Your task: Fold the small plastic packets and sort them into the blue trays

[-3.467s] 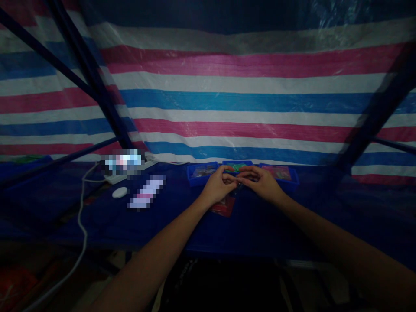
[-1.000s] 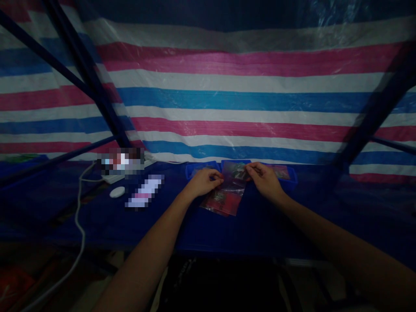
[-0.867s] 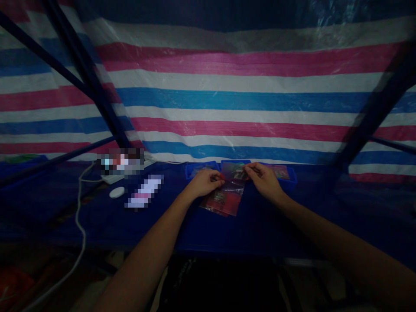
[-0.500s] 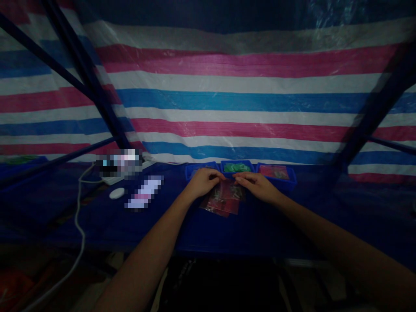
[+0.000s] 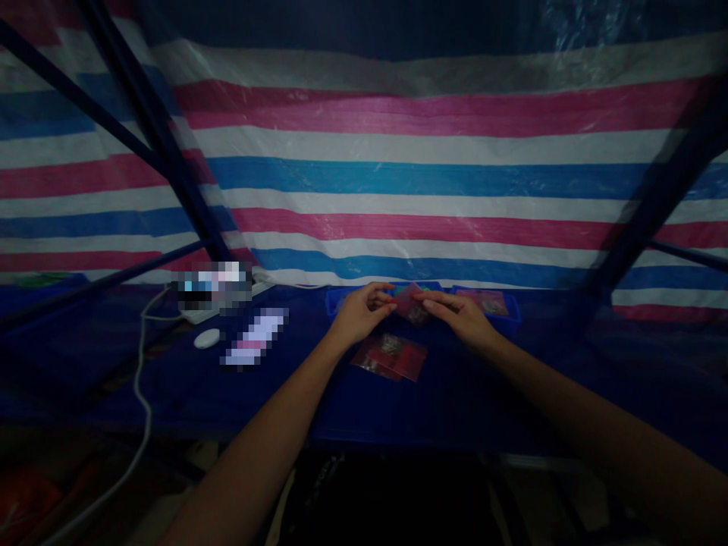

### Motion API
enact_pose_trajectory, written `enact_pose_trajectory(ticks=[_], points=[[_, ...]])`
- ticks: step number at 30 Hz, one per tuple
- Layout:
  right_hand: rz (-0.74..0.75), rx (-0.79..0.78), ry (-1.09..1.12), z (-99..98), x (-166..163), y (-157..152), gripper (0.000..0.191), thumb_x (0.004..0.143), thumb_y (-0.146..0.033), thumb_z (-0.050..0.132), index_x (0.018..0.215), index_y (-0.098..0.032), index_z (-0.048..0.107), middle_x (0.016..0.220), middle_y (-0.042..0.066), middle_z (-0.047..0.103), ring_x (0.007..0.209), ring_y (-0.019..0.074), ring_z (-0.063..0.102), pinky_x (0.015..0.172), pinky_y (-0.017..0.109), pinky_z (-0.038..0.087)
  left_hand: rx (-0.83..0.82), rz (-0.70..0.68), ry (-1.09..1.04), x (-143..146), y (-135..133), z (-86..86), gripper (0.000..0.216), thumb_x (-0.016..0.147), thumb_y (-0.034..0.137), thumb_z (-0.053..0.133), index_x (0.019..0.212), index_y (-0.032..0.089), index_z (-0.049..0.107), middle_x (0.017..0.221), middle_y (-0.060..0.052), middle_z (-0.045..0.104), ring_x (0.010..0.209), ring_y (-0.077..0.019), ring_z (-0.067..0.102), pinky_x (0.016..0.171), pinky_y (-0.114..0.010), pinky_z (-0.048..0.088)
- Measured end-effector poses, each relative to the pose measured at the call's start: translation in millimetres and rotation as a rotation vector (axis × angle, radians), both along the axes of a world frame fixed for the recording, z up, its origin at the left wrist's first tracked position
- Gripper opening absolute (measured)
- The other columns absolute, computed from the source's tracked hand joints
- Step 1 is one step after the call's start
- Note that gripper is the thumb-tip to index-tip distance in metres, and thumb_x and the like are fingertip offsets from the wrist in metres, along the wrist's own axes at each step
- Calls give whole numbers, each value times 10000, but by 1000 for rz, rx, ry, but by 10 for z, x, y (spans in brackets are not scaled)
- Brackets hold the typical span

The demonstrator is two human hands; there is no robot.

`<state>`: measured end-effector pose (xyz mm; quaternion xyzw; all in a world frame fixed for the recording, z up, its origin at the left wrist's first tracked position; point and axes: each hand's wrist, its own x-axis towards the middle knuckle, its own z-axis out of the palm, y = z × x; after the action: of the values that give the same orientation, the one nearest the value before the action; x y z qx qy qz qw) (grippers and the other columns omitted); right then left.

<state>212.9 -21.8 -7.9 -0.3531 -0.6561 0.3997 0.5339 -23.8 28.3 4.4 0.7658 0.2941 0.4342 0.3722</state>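
My right hand [image 5: 463, 317] pinches a small clear plastic bag with a reddish tint [image 5: 410, 305] between thumb and fingers, in front of the trays. At the bag's left edge is my left hand [image 5: 364, 312], its fingers curled and its thumb against the edge. Small dark contents show low in the bag but are too dim to name. Below the hands, several similar reddish bags [image 5: 396, 358] lie overlapping on the blue table [image 5: 392, 409]. The middle tray with green items [image 5: 405, 290] is partly hidden behind the held bag.
A right-hand blue tray [image 5: 508, 318] holds reddish bags; a left-hand blue tray [image 5: 335, 303] is partly covered by my hand. On the left are a blurred-out phone-shaped screen [image 5: 257, 337], a white round object [image 5: 207, 338], a power strip [image 5: 196, 309] and a white cable [image 5: 143, 394].
Both hands have lifted slightly, raising one bag off the overlapping bags and tilting it before the middle tray. The other bags stay on the table.
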Motion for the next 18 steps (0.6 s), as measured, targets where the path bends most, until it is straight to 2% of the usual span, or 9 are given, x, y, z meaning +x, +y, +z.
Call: enact_pose_trajectory(ticks=[6, 12, 16, 18], points=[[-47, 22, -88, -19, -1, 23, 383, 863, -534, 658, 1090, -243, 762, 1148, 51, 743, 1104, 258, 658, 1047, 484, 481, 26, 49, 36, 17, 16, -19, 344, 857, 244, 696, 1188, 174, 634, 1004, -82, 737, 888, -178, 712, 868, -368, 571], [-69, 91, -108, -14, 7, 23, 320, 900, -485, 630, 1094, -265, 758, 1186, 41, 728, 1132, 239, 647, 1040, 432, 478, 43, 56, 48, 25, 9, -43, 353, 865, 223, 682, 1211, 178, 627, 1039, -90, 735, 919, -186, 714, 876, -382, 578], [-45, 42, -132, -32, 14, 33, 297, 888, -482, 649, 1017, -246, 774, 1110, 51, 742, 1032, 239, 677, 980, 429, 508, 67, 68, 63, 36, 20, -66, 354, 858, 227, 694, 1203, 175, 634, 1059, -97, 733, 937, -197, 714, 885, -383, 576], [-76, 54, -104, -33, 12, 34, 312, 884, -486, 655, 1053, -248, 766, 1135, 51, 734, 1066, 242, 665, 1009, 436, 491, 71, 74, 52, 45, 26, -72, 353, 851, 242, 707, 1190, 169, 639, 1071, -103, 732, 950, -205, 713, 881, -380, 578]])
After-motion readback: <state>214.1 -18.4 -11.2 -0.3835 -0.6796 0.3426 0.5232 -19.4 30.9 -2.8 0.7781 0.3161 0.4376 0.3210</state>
